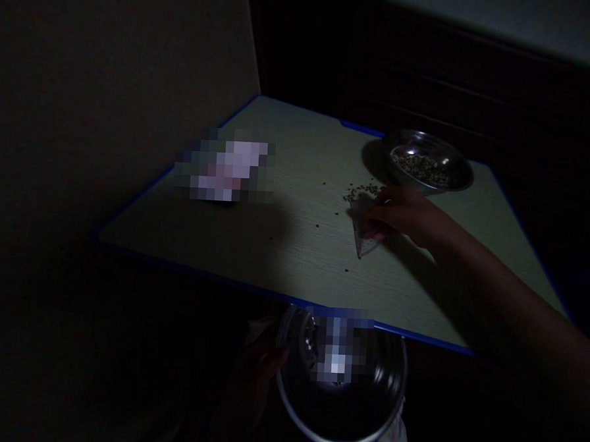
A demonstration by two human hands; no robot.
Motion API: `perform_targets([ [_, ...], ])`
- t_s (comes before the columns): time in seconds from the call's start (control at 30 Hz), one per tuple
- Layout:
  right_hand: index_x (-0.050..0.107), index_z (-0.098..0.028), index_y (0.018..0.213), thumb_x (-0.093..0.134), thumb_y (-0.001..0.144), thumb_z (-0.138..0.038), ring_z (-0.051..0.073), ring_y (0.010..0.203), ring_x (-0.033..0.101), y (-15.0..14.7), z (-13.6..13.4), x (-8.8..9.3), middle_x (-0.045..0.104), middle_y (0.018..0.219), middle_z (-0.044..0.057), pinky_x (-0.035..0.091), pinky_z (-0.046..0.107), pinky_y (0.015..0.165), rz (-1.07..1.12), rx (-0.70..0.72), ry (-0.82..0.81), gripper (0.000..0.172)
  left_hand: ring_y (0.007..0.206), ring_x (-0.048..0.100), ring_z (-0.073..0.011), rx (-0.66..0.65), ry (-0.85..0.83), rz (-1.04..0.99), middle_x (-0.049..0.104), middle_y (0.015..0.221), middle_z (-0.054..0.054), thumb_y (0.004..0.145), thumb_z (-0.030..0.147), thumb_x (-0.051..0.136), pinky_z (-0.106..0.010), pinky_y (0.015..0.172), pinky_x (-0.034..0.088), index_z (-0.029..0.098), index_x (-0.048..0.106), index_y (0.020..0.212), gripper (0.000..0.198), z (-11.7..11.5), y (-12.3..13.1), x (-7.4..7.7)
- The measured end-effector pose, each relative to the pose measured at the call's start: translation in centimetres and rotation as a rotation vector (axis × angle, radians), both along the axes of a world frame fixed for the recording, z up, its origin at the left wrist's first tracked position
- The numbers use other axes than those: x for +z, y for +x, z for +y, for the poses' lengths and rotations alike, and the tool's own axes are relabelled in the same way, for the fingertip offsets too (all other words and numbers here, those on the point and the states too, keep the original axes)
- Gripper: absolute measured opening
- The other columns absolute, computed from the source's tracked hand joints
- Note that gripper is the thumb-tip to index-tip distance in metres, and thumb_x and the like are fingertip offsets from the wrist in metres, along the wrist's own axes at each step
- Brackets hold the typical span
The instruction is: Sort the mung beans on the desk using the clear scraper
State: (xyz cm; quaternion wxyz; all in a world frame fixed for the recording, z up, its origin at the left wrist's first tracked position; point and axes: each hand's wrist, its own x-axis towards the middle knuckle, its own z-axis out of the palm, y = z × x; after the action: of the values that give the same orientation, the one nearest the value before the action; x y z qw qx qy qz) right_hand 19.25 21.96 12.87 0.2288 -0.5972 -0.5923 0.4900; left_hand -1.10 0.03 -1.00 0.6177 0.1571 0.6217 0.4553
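My right hand (399,213) is closed on a clear, flat, pointed plastic piece (358,232) that stands with its edge against the tabletop. Beside it lies a small heap of brown seed-like grains (364,190), with several loose ones scattered nearer the front edge. Below that edge, my left hand (268,358) grips the rim of a metal bowl (337,441), its fingers partly lost in the dark. The bowl's opening faces up, and part of its inside is blurred out. Some shiny bits show at its left inner wall.
A second metal bowl (428,141) holding many similar grains stands at the back right of the pale table (299,142), which has a blue edge. A pixelated flat object (233,168) lies at the left. The wall (134,74) borders the table's left side. Light is dim.
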Motion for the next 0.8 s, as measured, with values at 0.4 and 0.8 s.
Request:
perform_targets([
  [0.4, 0.057, -0.02, 0.071, 0.068, 0.069, -0.02, 0.016, 0.051, 0.062, 3.3, -0.9, 0.7, 0.065, 0.055, 0.004, 0.054, 0.027, 0.048, -0.021, -0.108, -0.023, 0.011, 0.088, 0.062, -0.0274, -0.018, -0.029, -0.016, 0.068, 0.083, -0.007, 0.057, 0.038, 0.075, -0.037, 0.08, 0.047, 0.017, 0.07, 0.077, 0.029, 0.1, 0.3, -0.1],
  [0.8, 0.053, -0.019, 0.07, 0.062, 0.074, -0.026, 0.018, 0.05, 0.063, 9.2, -2.1, 0.7, 0.066, 0.06, 0.008, 0.053, 0.031, 0.049, -0.228, -0.072, 0.036, 0.012, 0.08, 0.062, -0.0274, -0.036, -0.061, 0.124, 0.065, 0.065, -0.006, 0.053, 0.04, 0.075, -0.037, 0.077, 0.048, 0.017, 0.068, 0.065, 0.027, 0.5, 0.5, 0.4],
])
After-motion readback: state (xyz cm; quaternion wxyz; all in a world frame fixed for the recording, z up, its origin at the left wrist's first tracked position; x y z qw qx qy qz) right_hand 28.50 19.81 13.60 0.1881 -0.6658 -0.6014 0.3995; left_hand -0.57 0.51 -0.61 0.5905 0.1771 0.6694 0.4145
